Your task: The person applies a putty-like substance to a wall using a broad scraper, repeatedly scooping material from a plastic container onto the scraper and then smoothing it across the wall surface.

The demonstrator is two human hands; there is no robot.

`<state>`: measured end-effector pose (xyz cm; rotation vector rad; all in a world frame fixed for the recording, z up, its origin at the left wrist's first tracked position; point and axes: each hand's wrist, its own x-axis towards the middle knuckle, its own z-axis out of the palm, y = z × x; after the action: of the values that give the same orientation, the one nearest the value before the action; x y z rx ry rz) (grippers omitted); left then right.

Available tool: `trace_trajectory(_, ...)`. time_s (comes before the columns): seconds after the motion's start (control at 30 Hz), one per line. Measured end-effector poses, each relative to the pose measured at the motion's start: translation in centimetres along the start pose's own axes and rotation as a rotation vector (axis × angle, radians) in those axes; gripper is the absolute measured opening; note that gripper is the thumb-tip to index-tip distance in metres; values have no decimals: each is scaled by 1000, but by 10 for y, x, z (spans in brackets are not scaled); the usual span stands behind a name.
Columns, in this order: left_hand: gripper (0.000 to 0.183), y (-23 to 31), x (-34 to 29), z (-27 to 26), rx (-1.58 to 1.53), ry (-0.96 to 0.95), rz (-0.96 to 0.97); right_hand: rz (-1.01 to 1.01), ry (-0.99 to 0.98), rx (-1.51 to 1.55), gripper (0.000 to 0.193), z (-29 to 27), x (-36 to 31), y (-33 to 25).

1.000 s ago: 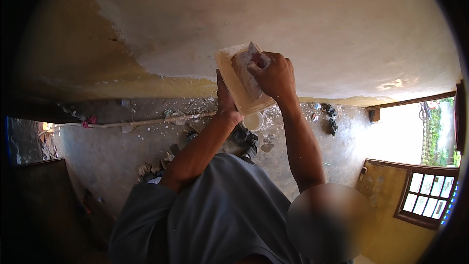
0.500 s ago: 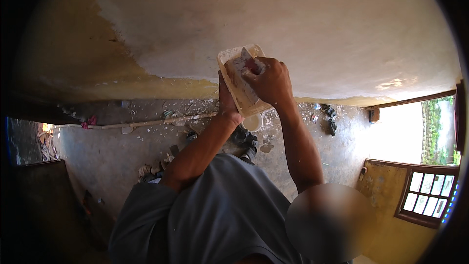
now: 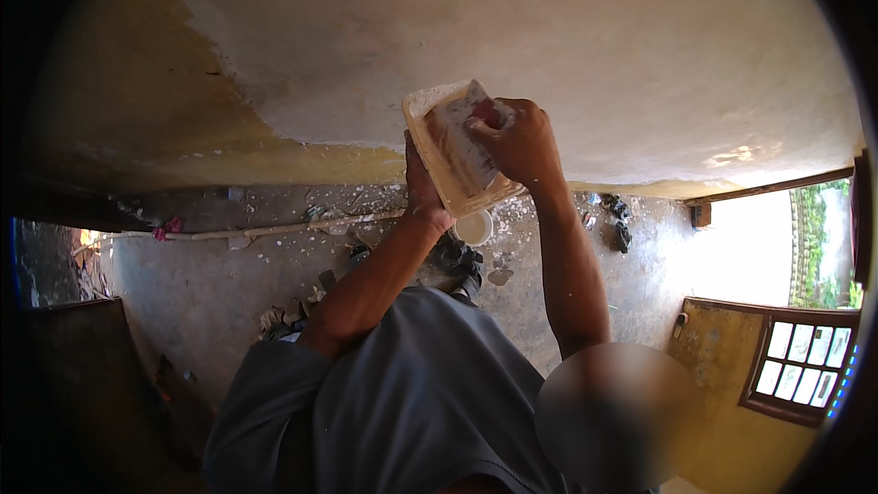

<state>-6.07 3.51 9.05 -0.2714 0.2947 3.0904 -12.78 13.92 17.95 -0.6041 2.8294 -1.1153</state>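
My left hand (image 3: pixel 425 187) grips a cream rectangular tray (image 3: pixel 438 93) from its left side and underneath; most of its fingers are hidden behind the tray. Pale putty coats the inside of the tray. Closed around the reddish handle of a wide, putty-smeared trowel (image 3: pixel 468 157) is my right hand (image 3: pixel 529 148). The trowel's flat blade lies inside the tray, slanting along its length. Both hands are held out in front of the wall (image 3: pixel 567 46), which is coated pale over most of its surface, with older yellow paint showing at the left and along the bottom.
Below the tray, a whitish round bucket (image 3: pixel 473 229) stands on the grey floor (image 3: pixel 219 284), which is speckled with white bits. A long pole (image 3: pixel 302 225) lies along the wall at left. Dark crumpled plastic (image 3: pixel 622 224) lies at right, near a bright doorway and a window (image 3: pixel 803 361).
My right hand has shifted slightly right, and the trowel blade has turned, showing more of its flat face in the tray. The tray has tilted a little; my left hand keeps its hold.
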Motion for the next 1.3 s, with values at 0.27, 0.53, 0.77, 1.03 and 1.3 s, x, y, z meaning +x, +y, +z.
trace_trajectory(0.27, 68, -2, 2, -7, 37, 33, -12, 117, -9, -131, 33, 5, 4, 6)
trace_trajectory(0.53, 68, 1, -3, -5, -8, 1, 62, 176, 74, -243, 33, -9, -6, -9)
trace_trajectory(0.77, 69, -1, -6, -3, 40, 60, 45, 138, 82, -297, 28, -4, -12, -10)
trace_trajectory(1.03, 70, -3, -7, 3, 23, 175, -28, 54, 128, -289, 24, -3, -13, -6)
trace_trajectory(1.3, 74, -2, -8, -6, 76, 141, -14, 83, 193, -182, 29, -11, -8, 2)
